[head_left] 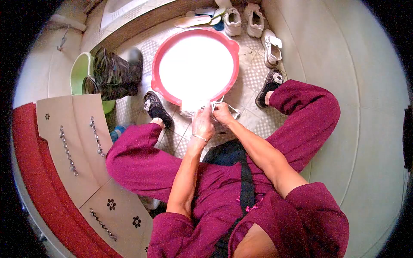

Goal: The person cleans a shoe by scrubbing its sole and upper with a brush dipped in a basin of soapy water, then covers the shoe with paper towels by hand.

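Observation:
A round red basin (156,81) stands on the tiled floor, its inside glaring white, so its contents cannot be made out. At its near rim, my left hand (202,122) holds a white, wet-looking item (188,109) with lace-like strands. My right hand (222,113) is right beside it, its fingers pinched on the white strands. Both hands are close together and nearly touch. The exact shape of the white item is lost in the glare.
White shoes (254,22) and insoles (192,21) lie behind the basin. Camouflage boots (112,69) lean by a green tub (79,71) at the left. A cabinet (81,142) is at the lower left, a pale wall (344,86) at the right.

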